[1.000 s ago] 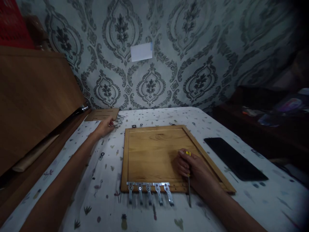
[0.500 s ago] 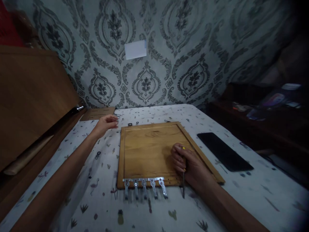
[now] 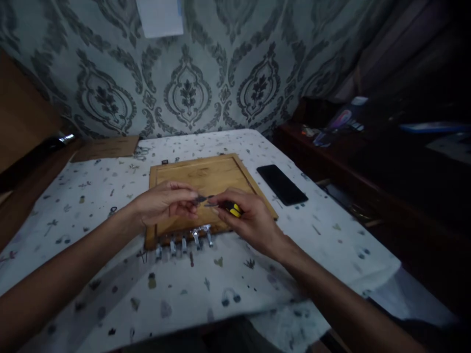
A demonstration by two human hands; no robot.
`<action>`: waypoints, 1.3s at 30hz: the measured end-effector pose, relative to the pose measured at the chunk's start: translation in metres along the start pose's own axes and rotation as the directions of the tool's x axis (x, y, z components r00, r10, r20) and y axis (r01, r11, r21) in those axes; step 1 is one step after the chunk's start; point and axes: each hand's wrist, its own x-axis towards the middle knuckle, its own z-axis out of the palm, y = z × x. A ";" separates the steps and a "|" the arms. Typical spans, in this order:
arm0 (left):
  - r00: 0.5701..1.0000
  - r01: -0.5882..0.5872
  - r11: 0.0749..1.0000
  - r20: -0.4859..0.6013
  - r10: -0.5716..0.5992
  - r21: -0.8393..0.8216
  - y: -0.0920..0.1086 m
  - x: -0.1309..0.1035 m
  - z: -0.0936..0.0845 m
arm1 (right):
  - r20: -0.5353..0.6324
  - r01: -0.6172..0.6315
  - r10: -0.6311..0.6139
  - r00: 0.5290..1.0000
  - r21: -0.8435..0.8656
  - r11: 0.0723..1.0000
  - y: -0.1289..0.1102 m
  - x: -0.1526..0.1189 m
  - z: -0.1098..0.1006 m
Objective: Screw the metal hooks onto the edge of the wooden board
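Over the wooden board, both hands meet with fingertips close together. My right hand is closed around a screwdriver with a yellow and black handle, its shaft pointing left. My left hand is pinched on something small and dark at the screwdriver's tip, too small to make out. Below them, several shiny metal clips sit in a row along the board's near edge, jutting past it. The fingers of both hands hide part of the board.
A black phone lies right of the board on the patterned tablecloth. Scissors and a cardboard piece are at the far left. A bottle stands on a dark surface at the right.
My left hand has come from the table's far left to over the board and now pinches something. My right hand has lifted and turned the screwdriver leftward. The view has shifted.
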 end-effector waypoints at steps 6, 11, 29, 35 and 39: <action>0.994 0.044 0.995 0.094 -0.053 0.092 -0.009 0.005 0.015 | 0.075 -0.275 0.274 0.959 0.007 0.961 -0.007 -0.029 -0.003; 0.985 0.022 0.972 0.162 -0.061 0.232 -0.027 0.017 0.029 | 0.236 -0.623 0.577 0.782 0.340 0.704 -0.003 -0.053 0.008; 0.970 -0.171 0.826 0.239 0.046 0.537 -0.042 0.024 0.027 | 0.401 -0.796 0.735 0.547 0.521 0.308 0.017 -0.057 0.022; 0.958 -0.199 0.814 0.282 0.046 0.545 -0.041 0.025 0.025 | 0.424 -0.787 0.707 0.566 0.533 0.311 0.016 -0.055 0.023; 0.954 -0.221 0.802 0.293 0.060 0.555 -0.041 0.024 0.025 | 0.439 -0.785 0.690 0.575 0.535 0.314 0.016 -0.052 0.023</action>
